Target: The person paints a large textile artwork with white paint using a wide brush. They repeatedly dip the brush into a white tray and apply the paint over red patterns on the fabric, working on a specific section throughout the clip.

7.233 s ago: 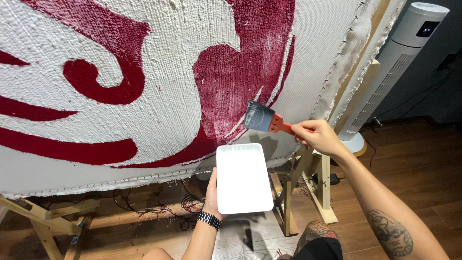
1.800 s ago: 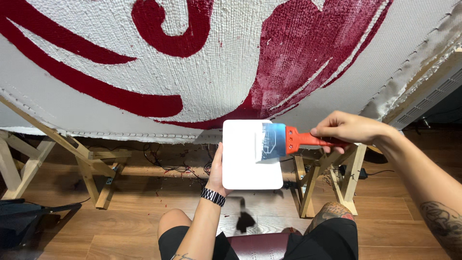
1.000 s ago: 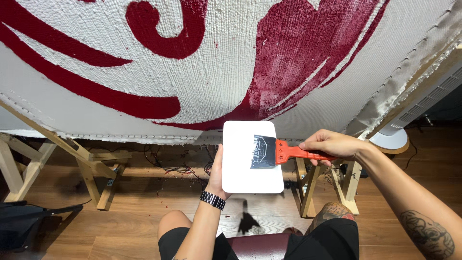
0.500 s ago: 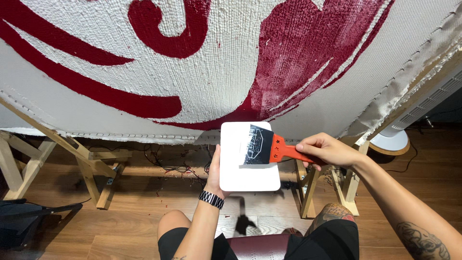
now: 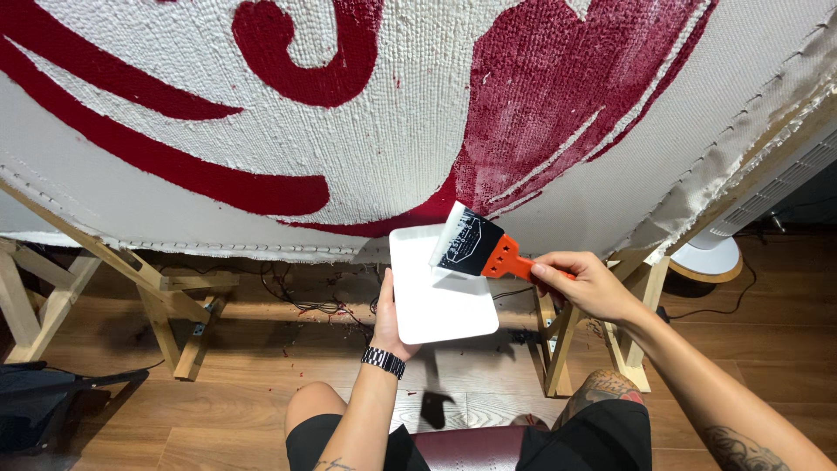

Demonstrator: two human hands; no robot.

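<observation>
Below the lower edge of the big white woven cloth with dark red swirls (image 5: 418, 131), stretched on a pale wooden frame (image 5: 157, 288), your two hands meet over your lap. Your left hand (image 5: 390, 324) is closed on the near edge of a flat white rectangular plastic tray (image 5: 436, 305), thumb on top and fingers hidden beneath it, holding it roughly level just under the cloth, likely so it serves as a palette close to the work. Your right hand (image 5: 580, 283) is clamped around the orange handle of a wide scraper with a dark head and a white blade edge (image 5: 471, 244). The blade tilts up and to the left, its white edge over the far end of the tray, close to the red patch; whether it touches the tray or the cloth cannot be told from this angle. Holding the handle by its end keeps your knuckles clear of the wet-looking red area.

A black band with pale studs (image 5: 384, 361) sits on your left wrist. You sit on a dark red seat (image 5: 471, 447) on a wooden plank floor (image 5: 261, 392). Thin cables (image 5: 305, 301) trail under the frame, a round white stand base (image 5: 706, 260) rests at right, and a dark bag (image 5: 44, 410) lies at far left.
</observation>
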